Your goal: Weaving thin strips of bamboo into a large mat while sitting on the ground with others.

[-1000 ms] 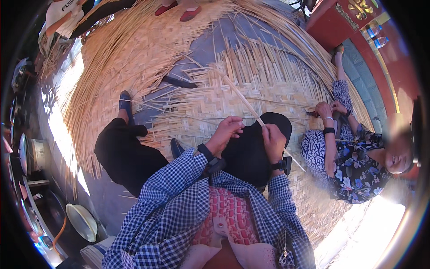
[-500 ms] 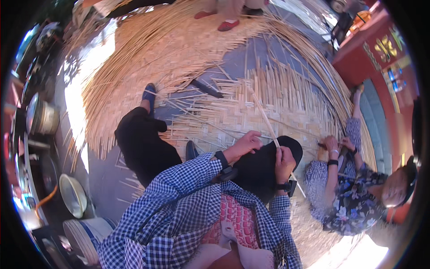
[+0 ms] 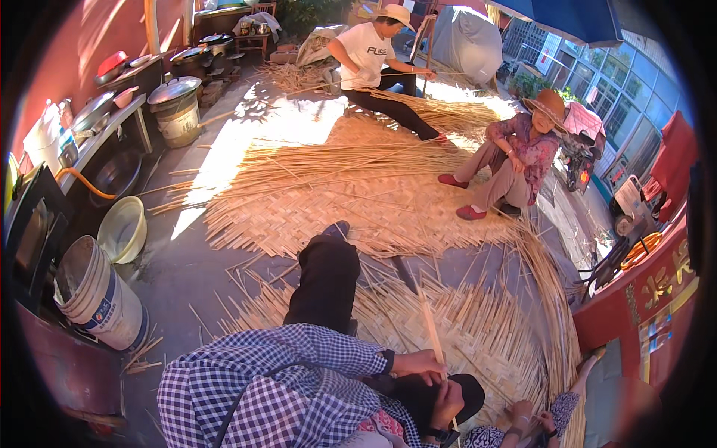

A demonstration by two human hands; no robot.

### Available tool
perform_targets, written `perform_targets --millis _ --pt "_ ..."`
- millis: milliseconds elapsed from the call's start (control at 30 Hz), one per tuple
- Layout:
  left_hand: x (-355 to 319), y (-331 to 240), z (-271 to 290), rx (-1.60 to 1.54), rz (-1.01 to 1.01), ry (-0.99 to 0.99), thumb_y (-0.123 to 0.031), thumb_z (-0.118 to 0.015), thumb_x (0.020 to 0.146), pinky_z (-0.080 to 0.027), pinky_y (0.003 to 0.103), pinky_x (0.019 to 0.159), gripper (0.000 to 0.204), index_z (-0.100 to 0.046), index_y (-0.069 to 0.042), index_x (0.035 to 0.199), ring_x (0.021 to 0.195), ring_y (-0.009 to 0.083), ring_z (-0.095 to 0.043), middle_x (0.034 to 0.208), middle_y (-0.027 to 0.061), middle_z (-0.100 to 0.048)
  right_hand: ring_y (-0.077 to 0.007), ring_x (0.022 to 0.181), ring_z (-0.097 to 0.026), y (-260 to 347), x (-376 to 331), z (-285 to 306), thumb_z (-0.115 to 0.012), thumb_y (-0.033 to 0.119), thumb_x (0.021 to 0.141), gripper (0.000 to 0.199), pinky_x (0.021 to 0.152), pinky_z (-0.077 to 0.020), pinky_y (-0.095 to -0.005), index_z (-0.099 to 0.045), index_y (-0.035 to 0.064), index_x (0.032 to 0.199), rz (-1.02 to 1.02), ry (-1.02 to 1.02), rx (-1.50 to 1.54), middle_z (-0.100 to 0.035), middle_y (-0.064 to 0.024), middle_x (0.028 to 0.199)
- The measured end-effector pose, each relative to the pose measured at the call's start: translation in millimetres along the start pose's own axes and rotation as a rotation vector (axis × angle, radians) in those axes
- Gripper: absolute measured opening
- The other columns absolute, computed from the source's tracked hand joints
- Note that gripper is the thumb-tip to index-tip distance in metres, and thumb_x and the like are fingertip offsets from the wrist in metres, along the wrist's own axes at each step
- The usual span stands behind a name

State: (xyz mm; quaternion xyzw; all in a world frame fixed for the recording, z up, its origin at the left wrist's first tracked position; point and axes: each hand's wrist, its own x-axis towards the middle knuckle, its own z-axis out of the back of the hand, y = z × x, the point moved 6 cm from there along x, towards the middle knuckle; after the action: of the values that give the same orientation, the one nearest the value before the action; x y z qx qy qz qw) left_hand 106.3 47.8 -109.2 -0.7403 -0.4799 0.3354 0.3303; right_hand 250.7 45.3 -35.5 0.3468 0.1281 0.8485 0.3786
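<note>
My right hand (image 3: 448, 402) is closed round a long, pale split reed strip (image 3: 429, 319), which points up and away from me. Just above it, my left hand (image 3: 418, 364) has its fingers bent in against the same strip and appears to pinch it. Both hands are over my dark-trousered knee. Beneath and beyond them spreads a half-woven reed mat (image 3: 478, 336) with many loose strip ends.
A larger woven mat (image 3: 358, 201) carries long reed bundles; two people in straw hats sit on or beside it. Another person's hands (image 3: 523, 414) work at my lower right. A white bucket (image 3: 101, 299) and pale basin (image 3: 123, 230) stand left.
The view has swung up toward the yard, bringing the seated people into sight. My left hand, earlier apart from the strip, is now against it beside my right hand, which keeps its hold.
</note>
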Motion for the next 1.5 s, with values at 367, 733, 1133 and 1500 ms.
perform_targets --millis 367,733,1133,1500 --pt "-90 -193 69 0.052 -0.745 -0.509 -0.019 -0.055 0.102 -0.058 0.027 0.067 0.028 -0.061 -0.002 0.123 0.093 0.0148 -0.066 0.102 0.0065 -0.067 -0.0278 0.114 -0.058 117 164 43 -0.062 0.004 0.092 0.054 0.099 -0.0428 -0.0386 -0.045 0.0006 0.142 -0.026 -0.19 0.443 -0.055 -0.0181 0.135" --pt "-117 -185 72 0.146 -0.782 -0.508 -0.012 -0.054 0.102 -0.056 0.026 0.07 0.023 -0.065 -0.003 0.12 0.096 0.0153 -0.066 0.109 0.0097 -0.069 -0.0293 0.081 -0.068 106 124 -23 -0.067 0.013 0.09 0.02 0.07 -0.0529 -0.0383 -0.068 0.0074 0.109 -0.208 0.413 0.162 -0.069 -0.0148 0.091" --pt "-117 -187 56 0.215 -0.845 -0.487 -0.011 -0.054 0.102 -0.055 0.025 0.068 0.021 -0.063 -0.003 0.119 0.091 0.0142 -0.064 0.108 0.0086 -0.067 -0.0169 0.057 -0.064 48 115 7 -0.063 0.016 0.092 0.014 0.057 -0.0497 -0.0309 -0.071 0.0054 0.097 -0.371 0.134 0.279 -0.07 -0.0093 0.079" --pt "-221 -321 194 -0.345 -1.308 -0.744 -0.019 -0.052 0.104 -0.06 0.028 0.075 0.03 -0.052 -0.01 0.133 0.097 0.0201 -0.067 0.12 0.0132 -0.065 -0.0279 0.083 -0.067 -60 88 67 -0.059 0.013 0.096 0.025 0.073 -0.0518 -0.0373 -0.063 0.0014 0.118 -0.311 -0.093 -0.071 -0.068 -0.019 0.1"
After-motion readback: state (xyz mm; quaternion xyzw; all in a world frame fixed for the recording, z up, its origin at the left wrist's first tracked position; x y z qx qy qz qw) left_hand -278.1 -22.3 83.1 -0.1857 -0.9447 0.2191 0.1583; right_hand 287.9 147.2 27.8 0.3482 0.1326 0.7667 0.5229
